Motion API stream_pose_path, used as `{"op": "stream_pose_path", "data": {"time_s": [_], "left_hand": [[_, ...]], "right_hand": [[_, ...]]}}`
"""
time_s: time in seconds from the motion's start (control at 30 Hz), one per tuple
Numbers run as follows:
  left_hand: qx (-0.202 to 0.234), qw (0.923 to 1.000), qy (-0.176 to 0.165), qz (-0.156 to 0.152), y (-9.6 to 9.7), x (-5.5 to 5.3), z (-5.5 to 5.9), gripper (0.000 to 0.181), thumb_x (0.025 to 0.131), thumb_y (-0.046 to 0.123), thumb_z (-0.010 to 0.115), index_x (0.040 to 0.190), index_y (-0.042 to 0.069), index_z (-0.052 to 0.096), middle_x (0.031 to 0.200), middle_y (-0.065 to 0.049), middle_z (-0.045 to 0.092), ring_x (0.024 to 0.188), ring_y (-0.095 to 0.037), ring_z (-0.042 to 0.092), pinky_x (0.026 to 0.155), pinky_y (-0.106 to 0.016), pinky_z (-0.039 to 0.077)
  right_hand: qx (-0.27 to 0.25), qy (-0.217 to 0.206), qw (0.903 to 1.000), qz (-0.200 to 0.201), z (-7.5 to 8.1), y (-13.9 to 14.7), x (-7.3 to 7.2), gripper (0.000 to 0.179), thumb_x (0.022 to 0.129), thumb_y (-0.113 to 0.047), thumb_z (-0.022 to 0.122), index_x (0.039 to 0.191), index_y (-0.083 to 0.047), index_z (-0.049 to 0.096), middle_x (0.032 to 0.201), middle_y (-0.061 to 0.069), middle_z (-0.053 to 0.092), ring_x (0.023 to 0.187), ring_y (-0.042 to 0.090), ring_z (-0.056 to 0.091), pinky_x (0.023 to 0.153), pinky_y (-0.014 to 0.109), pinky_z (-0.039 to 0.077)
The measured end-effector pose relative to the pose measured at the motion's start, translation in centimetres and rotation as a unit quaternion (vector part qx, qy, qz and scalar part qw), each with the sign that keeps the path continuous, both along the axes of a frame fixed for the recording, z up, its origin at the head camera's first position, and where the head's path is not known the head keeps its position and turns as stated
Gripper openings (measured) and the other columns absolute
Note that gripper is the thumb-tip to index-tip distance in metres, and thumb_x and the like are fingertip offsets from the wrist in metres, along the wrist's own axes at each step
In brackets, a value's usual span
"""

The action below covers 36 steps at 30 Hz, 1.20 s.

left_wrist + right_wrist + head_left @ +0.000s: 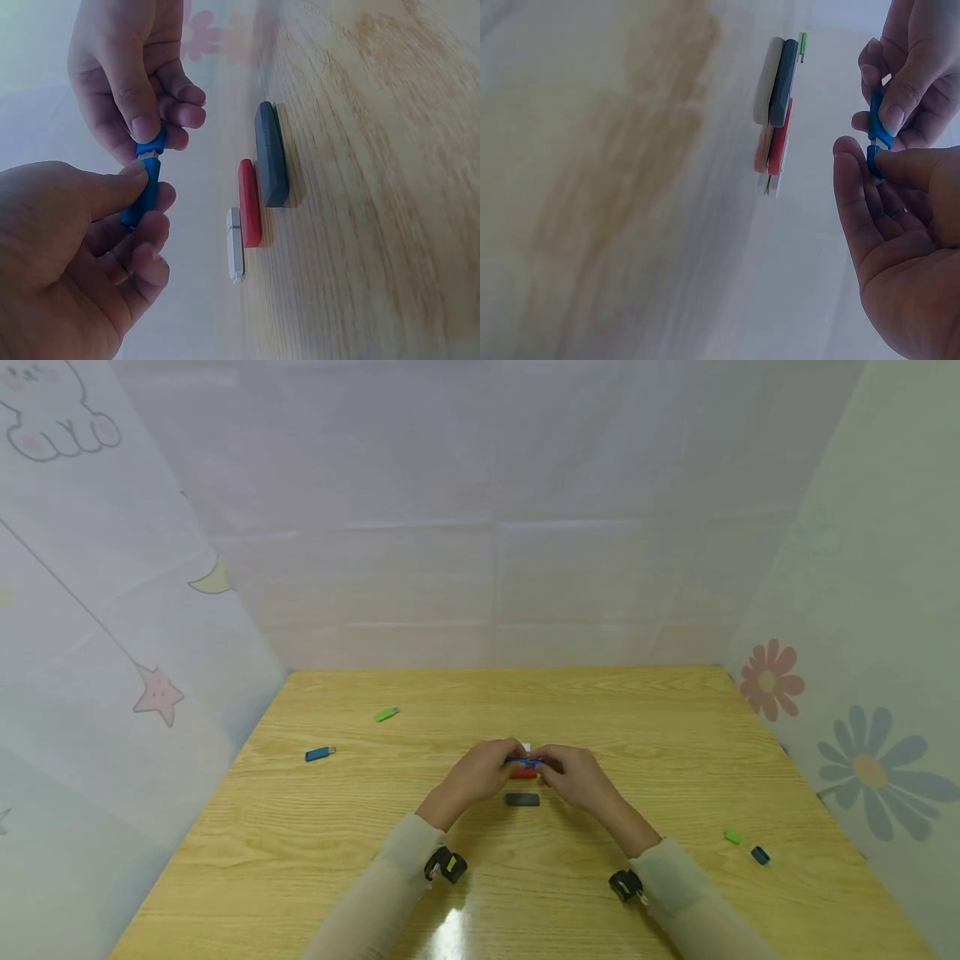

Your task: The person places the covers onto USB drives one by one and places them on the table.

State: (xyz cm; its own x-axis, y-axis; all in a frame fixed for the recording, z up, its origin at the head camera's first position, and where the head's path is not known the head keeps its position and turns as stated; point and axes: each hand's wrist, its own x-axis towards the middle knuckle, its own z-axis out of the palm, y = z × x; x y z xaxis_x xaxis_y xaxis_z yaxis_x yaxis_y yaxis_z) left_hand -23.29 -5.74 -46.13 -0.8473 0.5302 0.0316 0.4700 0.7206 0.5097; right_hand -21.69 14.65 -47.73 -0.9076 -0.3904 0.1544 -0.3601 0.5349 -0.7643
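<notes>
In a narrow grip, the left hand (478, 774) is pinching a blue USB stick (141, 201) above the table (637, 710); the right hand (576, 778) is pinching the blue cap (155, 140), the metal plug (149, 156) showing between. A dark grey stick (522, 799), a red stick (249, 206) and a white stick (235, 244) are lying below.
</notes>
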Motion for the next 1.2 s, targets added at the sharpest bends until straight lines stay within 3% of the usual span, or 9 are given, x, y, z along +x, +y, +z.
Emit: {"op": "stream_pose_path", "data": {"time_s": [0.3,0.5,0.7,0.83,1.0,1.2], "left_hand": [[0.002,1.0000,-0.002,0.009,0.3,0.2,0.0,0.021,0.106,0.017,0.055,0.119,0.007,0.068,0.114,-0.004,0.072,0.101,-0.016,0.068,0.083,-0.026,0.055],[0.016,0.9997,0.008,0.020,0.6,0.4,0.8,0.019,0.106,0.014,0.056,0.116,0.004,0.068,0.107,-0.007,0.072,0.084,-0.012,0.063,0.073,-0.024,0.052],[0.023,0.9991,0.018,0.030,0.7,0.4,1.1,0.017,0.105,0.012,0.057,0.113,0.002,0.068,0.103,-0.008,0.073,0.080,-0.014,0.063,0.069,-0.023,0.051],[0.022,0.9992,0.013,0.031,0.4,0.6,1.0,0.016,0.105,0.012,0.057,0.113,0.004,0.068,0.105,-0.007,0.073,0.087,-0.015,0.067,0.072,-0.024,0.053],[-0.004,0.9997,0.021,0.008,0.1,0.8,1.0,0.018,0.105,0.015,0.058,0.118,0.007,0.066,0.108,-0.006,0.073,0.089,-0.016,0.068,0.074,-0.026,0.055],[-0.077,0.9923,0.085,-0.047,-0.3,1.4,0.9,0.019,0.104,0.021,0.061,0.119,0.009,0.059,0.096,-0.004,0.071,0.074,-0.010,0.063,0.066,-0.022,0.052]], "right_hand": [[-0.007,-0.010,0.9996,-0.026,0.1,-0.6,0.1,0.015,0.099,-0.006,0.064,0.113,-0.003,0.068,0.089,0.009,0.074,0.075,0.021,0.072,0.063,0.024,0.056],[-0.010,-0.004,0.9989,-0.045,0.7,-1.2,-0.1,0.008,0.100,-0.006,0.063,0.107,-0.004,0.067,0.081,0.001,0.070,0.070,0.012,0.067,0.063,0.023,0.056],[-0.024,-0.004,0.9986,-0.047,0.9,-1.7,-0.1,0.007,0.100,-0.003,0.063,0.104,-0.002,0.067,0.081,0.008,0.072,0.070,0.021,0.070,0.060,0.023,0.056],[-0.031,-0.026,0.9978,-0.052,1.0,-2.0,0.0,0.007,0.100,-0.003,0.063,0.105,-0.003,0.067,0.087,0.012,0.073,0.068,0.018,0.069,0.059,0.023,0.056],[-0.022,-0.040,0.9968,-0.065,0.9,-2.0,0.2,0.007,0.100,-0.005,0.064,0.106,-0.005,0.066,0.087,0.010,0.074,0.067,0.015,0.069,0.059,0.024,0.057],[-0.018,-0.062,0.9965,-0.052,1.0,-1.9,0.3,0.007,0.100,-0.009,0.065,0.106,-0.005,0.063,0.087,0.009,0.074,0.068,0.020,0.072,0.061,0.031,0.059]]}}
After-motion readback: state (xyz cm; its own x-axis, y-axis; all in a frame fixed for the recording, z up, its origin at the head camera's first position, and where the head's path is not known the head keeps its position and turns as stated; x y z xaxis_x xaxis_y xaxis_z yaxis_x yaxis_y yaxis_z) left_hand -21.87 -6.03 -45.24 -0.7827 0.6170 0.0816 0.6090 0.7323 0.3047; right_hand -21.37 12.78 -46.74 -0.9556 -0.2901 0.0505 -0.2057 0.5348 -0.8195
